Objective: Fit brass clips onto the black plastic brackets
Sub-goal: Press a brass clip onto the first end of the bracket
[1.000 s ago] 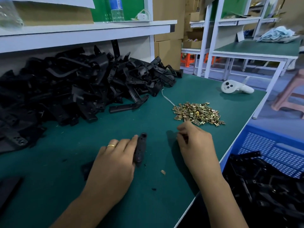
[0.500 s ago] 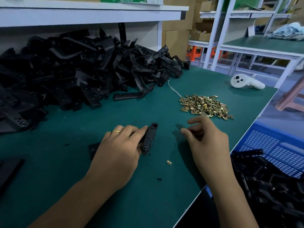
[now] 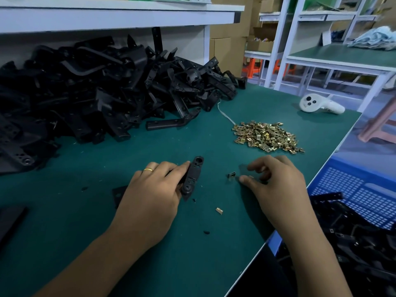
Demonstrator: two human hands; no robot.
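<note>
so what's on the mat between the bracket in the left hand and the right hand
In the head view, one small brass clip lies there, just off the right hand fingertips; otherwise bare green mat up to the bracket gripped by the left hand.

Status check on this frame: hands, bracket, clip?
Left hand grips black bracket on the mat. Right hand beside single brass clip, grip unclear. Clip not yet fitted. Nothing between them.

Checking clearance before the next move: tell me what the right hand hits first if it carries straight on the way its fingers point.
The right hand points left; its fingertips are almost on the small brass clip. Beyond that, probably the black bracket.
</note>
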